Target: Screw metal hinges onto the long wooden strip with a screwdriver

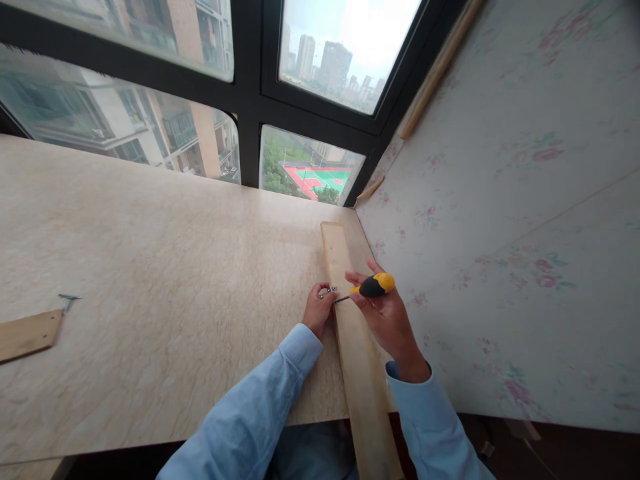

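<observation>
A long wooden board (pixel 356 340) lies on the stone-look sill, running from near the window corner past the front edge. My right hand (pixel 387 320) is closed on a screwdriver (pixel 376 285) with a yellow and black handle. Its shaft points left, and the tip reaches the board's left edge beside my left fingers. My left hand (pixel 319 310) is closed at that edge, pinching a small metal piece (pixel 332 289) whose exact kind I cannot make out. The fingertips partly cover both the piece and the screwdriver tip.
On the sill (pixel 165 287) at far left lie a shorter wooden piece (pixel 30 335) with holes and a T-shaped metal part (pixel 69 300). A floral-papered wall (pixel 500 267) stands close on the right. Dark-framed windows (pixel 250 100) rise behind. The sill's front edge is near my body.
</observation>
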`<state>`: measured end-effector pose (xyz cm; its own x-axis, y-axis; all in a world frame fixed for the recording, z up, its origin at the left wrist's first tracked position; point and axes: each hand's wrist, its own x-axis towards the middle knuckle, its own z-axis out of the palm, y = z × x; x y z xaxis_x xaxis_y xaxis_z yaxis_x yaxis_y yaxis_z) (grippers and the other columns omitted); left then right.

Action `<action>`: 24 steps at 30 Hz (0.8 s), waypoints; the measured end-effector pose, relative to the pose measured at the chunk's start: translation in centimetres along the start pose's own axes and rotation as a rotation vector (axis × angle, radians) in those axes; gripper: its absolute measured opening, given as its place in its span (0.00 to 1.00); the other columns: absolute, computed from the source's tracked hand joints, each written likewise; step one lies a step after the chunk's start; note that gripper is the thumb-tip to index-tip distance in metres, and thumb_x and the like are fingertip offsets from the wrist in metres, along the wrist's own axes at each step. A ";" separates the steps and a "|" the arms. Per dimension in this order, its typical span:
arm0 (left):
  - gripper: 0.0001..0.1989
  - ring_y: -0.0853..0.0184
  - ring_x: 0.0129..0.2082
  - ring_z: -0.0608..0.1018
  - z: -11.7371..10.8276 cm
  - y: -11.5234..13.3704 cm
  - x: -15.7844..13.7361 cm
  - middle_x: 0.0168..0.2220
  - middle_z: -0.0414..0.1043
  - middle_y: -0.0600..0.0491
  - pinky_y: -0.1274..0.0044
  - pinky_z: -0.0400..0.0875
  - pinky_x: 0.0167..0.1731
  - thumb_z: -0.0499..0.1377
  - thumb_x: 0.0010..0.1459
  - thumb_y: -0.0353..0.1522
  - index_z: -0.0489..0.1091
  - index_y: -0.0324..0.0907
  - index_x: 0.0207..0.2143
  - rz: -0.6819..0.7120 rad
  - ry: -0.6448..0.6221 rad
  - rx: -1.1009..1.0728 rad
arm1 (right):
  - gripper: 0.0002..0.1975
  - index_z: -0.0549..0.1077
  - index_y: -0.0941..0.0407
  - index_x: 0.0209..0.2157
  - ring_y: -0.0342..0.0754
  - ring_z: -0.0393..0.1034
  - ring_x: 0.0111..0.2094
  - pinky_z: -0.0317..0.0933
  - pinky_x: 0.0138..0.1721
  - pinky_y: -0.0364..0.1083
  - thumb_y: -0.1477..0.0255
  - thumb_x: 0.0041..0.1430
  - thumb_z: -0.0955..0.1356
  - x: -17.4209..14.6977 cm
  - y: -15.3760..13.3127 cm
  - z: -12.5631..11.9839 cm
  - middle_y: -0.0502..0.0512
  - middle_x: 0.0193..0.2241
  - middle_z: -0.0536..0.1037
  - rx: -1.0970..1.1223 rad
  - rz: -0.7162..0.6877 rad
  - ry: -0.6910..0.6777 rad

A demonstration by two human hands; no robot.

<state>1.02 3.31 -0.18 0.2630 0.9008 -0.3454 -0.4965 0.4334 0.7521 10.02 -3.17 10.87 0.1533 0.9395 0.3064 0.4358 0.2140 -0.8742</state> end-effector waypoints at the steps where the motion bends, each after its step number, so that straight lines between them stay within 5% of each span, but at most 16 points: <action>1: 0.18 0.74 0.18 0.68 0.0 0.1 -0.1 0.25 0.69 0.58 0.83 0.60 0.18 0.66 0.46 0.34 0.64 0.41 0.39 -0.002 0.004 0.008 | 0.28 0.66 0.53 0.54 0.54 0.77 0.45 0.69 0.48 0.54 0.56 0.56 0.72 0.1 0.0 0.0 0.58 0.43 0.80 -0.104 0.015 0.068; 4: 0.18 0.74 0.18 0.68 0.1 0.2 -0.2 0.24 0.69 0.58 0.83 0.60 0.18 0.66 0.46 0.33 0.65 0.41 0.39 -0.009 0.005 0.043 | 0.25 0.72 0.55 0.33 0.55 0.76 0.28 0.71 0.35 0.53 0.49 0.44 0.75 0.9 0.4 0.0 0.55 0.26 0.80 -0.426 0.055 0.352; 7: 0.17 0.74 0.19 0.69 0.1 0.2 -0.2 0.25 0.70 0.57 0.83 0.60 0.18 0.65 0.46 0.32 0.65 0.41 0.38 -0.007 -0.007 0.055 | 0.28 0.69 0.55 0.30 0.55 0.74 0.26 0.70 0.35 0.54 0.46 0.40 0.75 1.3 1.0 0.1 0.53 0.22 0.76 -0.481 0.054 0.452; 10: 0.17 0.73 0.19 0.69 0.0 0.1 -0.1 0.25 0.70 0.57 0.83 0.61 0.18 0.64 0.46 0.33 0.65 0.41 0.39 -0.002 -0.014 0.040 | 0.28 0.66 0.54 0.46 0.56 0.75 0.44 0.67 0.49 0.56 0.52 0.51 0.73 0.8 1.4 0.2 0.61 0.42 0.79 -0.209 -0.029 0.249; 12: 0.18 0.73 0.20 0.70 0.0 0.0 0.0 0.25 0.70 0.57 0.83 0.62 0.18 0.64 0.45 0.33 0.65 0.41 0.39 0.006 -0.022 0.025 | 0.31 0.56 0.50 0.59 0.53 0.66 0.58 0.61 0.59 0.57 0.59 0.58 0.70 0.1 1.4 0.1 0.62 0.58 0.69 0.031 -0.084 0.072; 15: 0.19 0.73 0.20 0.70 -0.1 -0.4 0.3 0.26 0.71 0.56 0.83 0.63 0.19 0.65 0.45 0.34 0.65 0.41 0.40 0.017 -0.029 0.014 | 0.35 0.46 0.43 0.64 0.50 0.56 0.65 0.54 0.63 0.59 0.65 0.62 0.68 -0.9 1.1 -0.2 0.58 0.64 0.61 0.241 -0.105 -0.078; 19: 0.19 0.73 0.20 0.70 -0.2 -0.5 0.4 0.26 0.70 0.57 0.82 0.62 0.19 0.65 0.45 0.35 0.65 0.41 0.40 0.018 -0.011 0.033 | 0.29 0.58 0.49 0.61 0.52 0.70 0.56 0.63 0.57 0.57 0.61 0.62 0.69 -0.9 0.8 -0.8 0.59 0.53 0.75 0.130 -0.016 -0.047; 24: 0.20 0.73 0.19 0.69 -0.2 -0.2 0.2 0.25 0.70 0.57 0.82 0.63 0.19 0.66 0.45 0.35 0.64 0.42 0.39 0.011 -0.004 0.036 | 0.37 0.68 0.55 0.52 0.56 0.77 0.35 0.71 0.43 0.57 0.51 0.44 0.76 0.3 1.2 -0.7 0.58 0.38 0.80 -0.318 0.018 0.344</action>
<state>1.05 3.41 -0.51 0.2614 0.9052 -0.3351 -0.4692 0.4225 0.7755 11.21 -2.81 10.22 0.4250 0.7878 0.4459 0.6723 0.0551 -0.7382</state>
